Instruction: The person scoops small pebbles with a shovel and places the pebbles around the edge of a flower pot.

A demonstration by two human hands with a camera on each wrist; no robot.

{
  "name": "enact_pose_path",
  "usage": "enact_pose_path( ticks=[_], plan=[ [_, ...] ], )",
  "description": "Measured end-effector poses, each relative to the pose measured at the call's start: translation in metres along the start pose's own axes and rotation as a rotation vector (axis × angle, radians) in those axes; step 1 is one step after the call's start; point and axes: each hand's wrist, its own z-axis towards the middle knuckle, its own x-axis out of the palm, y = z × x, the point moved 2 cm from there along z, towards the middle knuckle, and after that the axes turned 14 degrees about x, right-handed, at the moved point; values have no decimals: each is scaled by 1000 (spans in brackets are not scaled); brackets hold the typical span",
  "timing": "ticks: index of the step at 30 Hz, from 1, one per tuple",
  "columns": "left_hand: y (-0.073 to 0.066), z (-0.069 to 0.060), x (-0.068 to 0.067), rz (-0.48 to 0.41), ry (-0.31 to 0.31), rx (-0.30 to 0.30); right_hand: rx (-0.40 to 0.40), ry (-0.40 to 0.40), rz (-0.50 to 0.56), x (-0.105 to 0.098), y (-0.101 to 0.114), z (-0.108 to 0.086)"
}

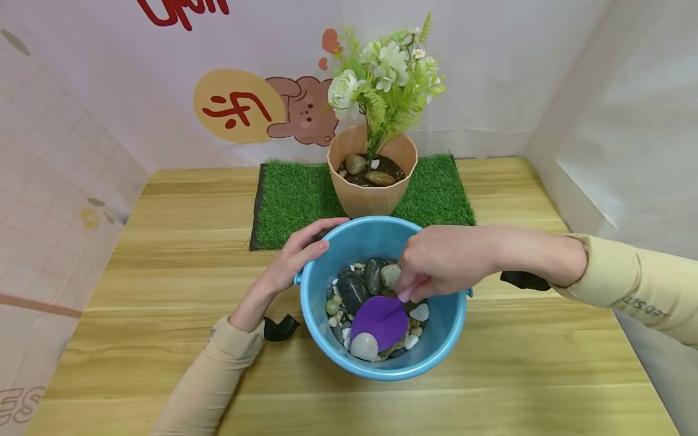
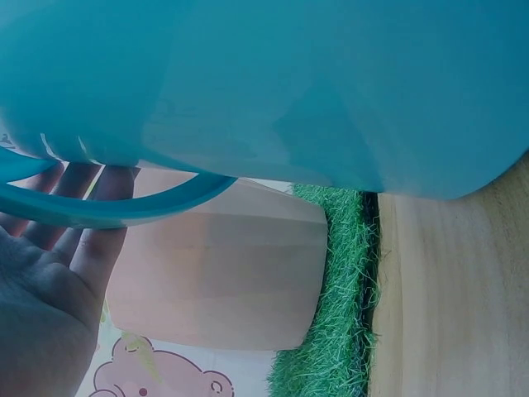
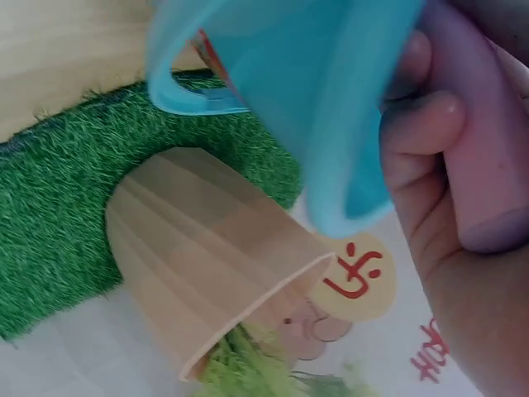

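A light-blue bucket (image 1: 317, 330) stands on the table with stones in its bottom. My right hand (image 1: 447, 257) reaches over its right rim and grips the pink handle (image 3: 488, 157) of a toy shovel with a purple blade (image 1: 384, 318). The blade lies over the stones, and a pale grey stone (image 1: 364, 347) sits at its front edge. Dark striped stones (image 1: 353, 292) and several small pebbles surround it. My left hand (image 1: 291, 257) rests at the bucket's left rim, fingers extended against the outer wall behind the handle (image 2: 116, 213) in the left wrist view.
Right behind the bucket, a peach flowerpot (image 1: 368, 200) with soil, stones and white artificial flowers (image 1: 389, 66) stands on a green turf mat (image 1: 294, 203). The wooden table (image 1: 180, 290) extends to both sides. A printed cloth (image 1: 480, 72) hangs behind it.
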Motion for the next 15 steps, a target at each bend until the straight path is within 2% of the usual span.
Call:
enact_pose_path(
  ticks=[6, 10, 15],
  plan=[
    [0, 0, 0, -4, 1, 1, 55, 46, 138, 4, -10, 0],
    [0, 0, 0, -1, -3, 3, 67, 43, 203, 0, -14, -3],
    [-2, 0, 1, -10, 1, 4, 107, 93, 294, -3, -18, -3]
  ],
)
